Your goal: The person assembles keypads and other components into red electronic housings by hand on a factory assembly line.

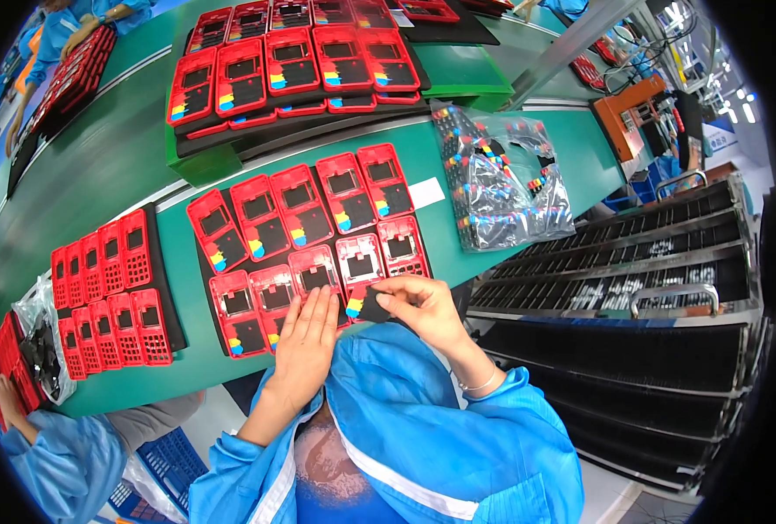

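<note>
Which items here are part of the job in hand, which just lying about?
In hand:
left hand pressing a red shell
right hand placing a black pad
work tray

Lying about:
bag of pads
keypad-frame tray
upper stacked trays
black racks

Bright, even overhead light. Glare off the clear bag (501, 175) right of the red housings (305, 236). Soft shadows on the green surface (117, 166). Heavy fisheye bending, black vignette corners; far edges possibly soft.

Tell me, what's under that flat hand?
The left hand lies flat on red phone shells on a black tray. The shell parts beneath the palm are hidden.
</note>
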